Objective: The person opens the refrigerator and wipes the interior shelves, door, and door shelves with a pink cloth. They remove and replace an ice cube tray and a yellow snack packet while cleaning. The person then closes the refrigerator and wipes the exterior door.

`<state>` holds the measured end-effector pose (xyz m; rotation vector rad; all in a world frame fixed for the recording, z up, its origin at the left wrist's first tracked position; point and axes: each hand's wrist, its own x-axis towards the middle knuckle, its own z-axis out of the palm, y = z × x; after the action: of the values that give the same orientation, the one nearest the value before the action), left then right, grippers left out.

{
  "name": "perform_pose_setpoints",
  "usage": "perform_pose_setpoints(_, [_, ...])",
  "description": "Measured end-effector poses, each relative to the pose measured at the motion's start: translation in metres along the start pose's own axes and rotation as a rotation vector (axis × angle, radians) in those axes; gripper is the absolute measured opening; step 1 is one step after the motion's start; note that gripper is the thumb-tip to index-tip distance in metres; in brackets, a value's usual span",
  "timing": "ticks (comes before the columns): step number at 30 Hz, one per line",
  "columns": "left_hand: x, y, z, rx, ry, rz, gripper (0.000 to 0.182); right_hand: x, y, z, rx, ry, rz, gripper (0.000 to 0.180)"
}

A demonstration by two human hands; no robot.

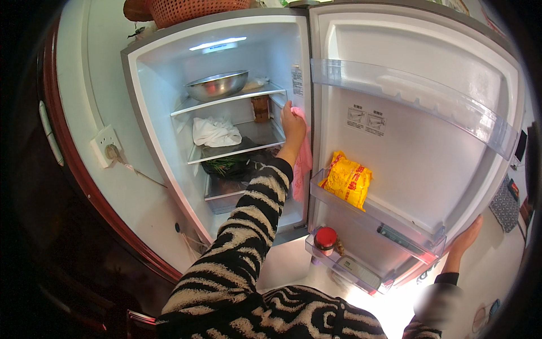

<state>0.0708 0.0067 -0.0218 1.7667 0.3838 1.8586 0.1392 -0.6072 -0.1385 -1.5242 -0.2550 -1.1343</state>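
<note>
My left hand (294, 127) reaches inside an open refrigerator (218, 25) and holds a pink cloth (301, 165) at the right inner wall. The cloth hangs down below the fingers. At the outer edge of the swung-open refrigerator door (406, 169), my right hand (465, 235) grips the rim; some of its fingers are hidden. On the top shelf stands a stainless steel bowl (218, 87). A white plastic bag (217, 132) and a brown container (260, 109) are on the shelf below. Lower down, green vegetables (224, 164) lie in a black plastic bag (241, 169).
A yellow packet (348, 180) sits in the middle door bin, above a red-lidded jar (325, 240) in the bottom bin. An orange plastic basket (194, 12) stands on top of the refrigerator. To the left are a wall socket with a plug (112, 150) and a dark wooden door (51, 178).
</note>
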Motion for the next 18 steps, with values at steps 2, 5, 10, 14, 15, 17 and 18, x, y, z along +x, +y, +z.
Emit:
perform_pose_setpoints(2, [-0.016,-0.008,0.001,0.088,0.007,-0.013,0.038,-0.001,0.000,0.000,0.033,0.011,0.010,0.052])
perform_pose_setpoints(5, [-0.040,-0.021,-0.002,0.147,-0.022,-0.094,0.038,-0.001,0.000,0.000,0.070,-0.033,0.065,0.052])
perform_pose_setpoints(10, [-0.078,-0.059,-0.010,0.207,-0.164,-0.268,0.031,0.000,0.000,0.003,0.066,-0.036,0.037,0.052])
perform_pose_setpoints(14, [-0.110,-0.110,-0.019,-0.106,-0.403,-0.502,0.020,-0.004,-0.008,0.005,0.000,-0.043,0.019,0.050])
perform_pose_setpoints(15, [-0.115,-0.122,-0.020,-0.115,-0.423,-0.442,0.018,-0.003,-0.013,0.007,0.015,-0.037,0.075,0.051])
perform_pose_setpoints(17, [-0.134,-0.138,-0.039,-0.152,-0.486,-0.202,0.015,-0.008,-0.024,0.008,0.031,-0.035,0.074,0.051])
perform_pose_setpoints(18, [-0.144,-0.138,-0.044,-0.201,-0.507,-0.296,0.016,-0.012,-0.031,0.010,-0.060,0.009,0.088,0.051])
